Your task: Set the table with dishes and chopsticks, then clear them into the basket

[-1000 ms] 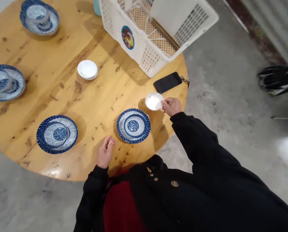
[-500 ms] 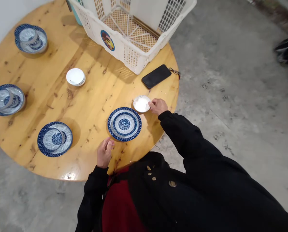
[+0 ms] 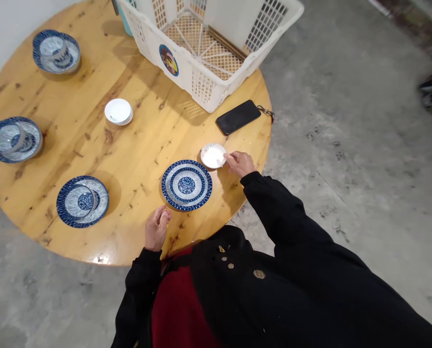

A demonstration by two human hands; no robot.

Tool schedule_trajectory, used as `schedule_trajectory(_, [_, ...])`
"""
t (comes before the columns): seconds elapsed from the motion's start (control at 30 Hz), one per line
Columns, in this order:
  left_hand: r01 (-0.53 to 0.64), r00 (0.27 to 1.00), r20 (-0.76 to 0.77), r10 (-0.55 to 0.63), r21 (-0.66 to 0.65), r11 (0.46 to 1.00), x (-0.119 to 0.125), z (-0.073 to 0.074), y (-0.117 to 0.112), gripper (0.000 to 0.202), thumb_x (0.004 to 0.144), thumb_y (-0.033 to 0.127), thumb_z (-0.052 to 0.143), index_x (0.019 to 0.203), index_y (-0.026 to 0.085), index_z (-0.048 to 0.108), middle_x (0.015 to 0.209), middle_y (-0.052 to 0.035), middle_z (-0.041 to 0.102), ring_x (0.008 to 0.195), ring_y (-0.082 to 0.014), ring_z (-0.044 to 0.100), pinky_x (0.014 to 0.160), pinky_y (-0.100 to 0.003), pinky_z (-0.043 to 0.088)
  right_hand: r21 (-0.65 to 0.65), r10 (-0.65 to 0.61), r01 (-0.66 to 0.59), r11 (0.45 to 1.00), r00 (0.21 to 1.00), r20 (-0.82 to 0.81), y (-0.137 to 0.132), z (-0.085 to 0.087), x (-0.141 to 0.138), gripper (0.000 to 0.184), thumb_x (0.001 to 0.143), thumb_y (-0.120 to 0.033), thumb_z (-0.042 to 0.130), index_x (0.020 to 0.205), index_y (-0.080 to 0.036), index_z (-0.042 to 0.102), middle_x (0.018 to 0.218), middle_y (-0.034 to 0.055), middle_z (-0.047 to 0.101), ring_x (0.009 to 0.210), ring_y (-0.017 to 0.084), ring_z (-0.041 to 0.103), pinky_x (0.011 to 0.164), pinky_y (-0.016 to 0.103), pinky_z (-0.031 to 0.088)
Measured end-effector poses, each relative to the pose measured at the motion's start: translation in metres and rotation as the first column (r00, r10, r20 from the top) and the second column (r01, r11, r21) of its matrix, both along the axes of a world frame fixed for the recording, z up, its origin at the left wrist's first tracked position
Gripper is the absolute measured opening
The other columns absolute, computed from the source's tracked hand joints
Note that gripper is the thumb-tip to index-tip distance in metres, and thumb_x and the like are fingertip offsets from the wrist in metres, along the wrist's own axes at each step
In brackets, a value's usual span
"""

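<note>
My right hand rests its fingertips on the rim of a small white dish, which sits on the wooden table just beside a blue-and-white patterned plate. The dish and plate look very close, though I cannot tell whether they touch. My left hand hovers near the table's front edge, below the plate, with its fingers loosely curled and nothing in them. Both black sleeves reach in from the bottom of the view.
A white plastic basket overhangs the table's far edge, with a black phone near it. A stack of white dishes and several blue-patterned plates with bowls stand on the table. Concrete floor surrounds it.
The head view has swung, shifting the whole table in the frame. The white dish appears slightly closer to the blue plate than a second ago, and my right hand stays on it.
</note>
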State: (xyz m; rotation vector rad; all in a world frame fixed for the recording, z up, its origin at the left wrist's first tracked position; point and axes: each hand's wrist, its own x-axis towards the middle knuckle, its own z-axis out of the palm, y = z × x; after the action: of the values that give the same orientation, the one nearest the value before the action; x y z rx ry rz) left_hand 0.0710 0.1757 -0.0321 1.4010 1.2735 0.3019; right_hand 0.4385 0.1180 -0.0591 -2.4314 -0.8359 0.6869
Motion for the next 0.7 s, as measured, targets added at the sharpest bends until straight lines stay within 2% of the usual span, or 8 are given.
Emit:
schedule_trajectory(0.1, [-0.001, 1.0, -0.011, 0.001, -0.005, 1.0, 0.001, -0.001, -0.001, 0.05, 0.089, 0.051, 0.052, 0.118, 0.013, 0.065, 0.1, -0.0122, 0.075, 0.089, -0.0234, 0.074, 0.081, -0.039, 0.061, 0.077, -0.105, 0.123, 0.989, 0.973, -0.207, 0.006, -0.003, -0.006, 0.024, 0.087, -0.037, 0.058, 0.096, -0.017, 0.067, 0.071, 0.0045, 0.072, 0.06, 0.021, 0.069, 0.067, 0.033, 0.055])
schedule_trajectory(0.2, [0.003, 1.0, -0.022, -0.003, -0.004, 1.0, 0.002, -0.002, -0.001, 0.05, 0.089, 0.05, 0.051, 0.118, 0.012, 0.065, 0.099, -0.0126, 0.075, 0.09, -0.0242, 0.074, 0.082, -0.04, 0.061, 0.119, -0.173, 0.224, 0.967, 0.925, -0.338, 0.012, -0.006, -0.008, 0.023, 0.081, -0.028, 0.059, 0.099, -0.015, 0.065, 0.068, 0.0038, 0.07, 0.058, 0.021, 0.068, 0.056, 0.029, 0.054])
schedule_trajectory(0.33, [0.01, 1.0, -0.025, -0.01, 0.007, 1.0, 0.001, -0.002, 0.0, 0.052, 0.089, 0.05, 0.051, 0.119, 0.011, 0.064, 0.097, -0.0129, 0.075, 0.091, -0.0251, 0.074, 0.082, -0.041, 0.061, 0.148, -0.194, 0.251, 0.957, 0.928, -0.317, 0.012, -0.012, -0.004, 0.023, 0.079, -0.026, 0.057, 0.097, -0.014, 0.067, 0.063, 0.0031, 0.068, 0.059, 0.021, 0.069, 0.057, 0.03, 0.056])
schedule_trajectory(0.5, [0.021, 1.0, -0.019, -0.021, 0.016, 1.0, -0.001, -0.004, 0.002, 0.049, 0.089, 0.05, 0.052, 0.118, 0.013, 0.064, 0.098, -0.0112, 0.075, 0.088, -0.0235, 0.074, 0.082, -0.04, 0.061, 0.167, -0.179, 0.222, 0.961, 0.954, -0.24, 0.008, -0.018, 0.003, 0.029, 0.079, -0.026, 0.054, 0.1, -0.014, 0.07, 0.062, 0.0028, 0.068, 0.058, 0.022, 0.07, 0.06, 0.033, 0.059])
schedule_trajectory(0.7, [0.022, 1.0, -0.013, -0.022, -0.007, 1.0, 0.0, -0.007, 0.001, 0.048, 0.089, 0.049, 0.052, 0.118, 0.012, 0.064, 0.101, -0.0124, 0.076, 0.088, -0.0238, 0.075, 0.083, -0.04, 0.061, 0.147, -0.205, 0.234, 0.961, 0.961, -0.187, 0.01, -0.018, 0.004, 0.028, 0.079, -0.023, 0.054, 0.098, -0.015, 0.073, 0.057, 0.0011, 0.066, 0.057, 0.023, 0.07, 0.065, 0.037, 0.061])
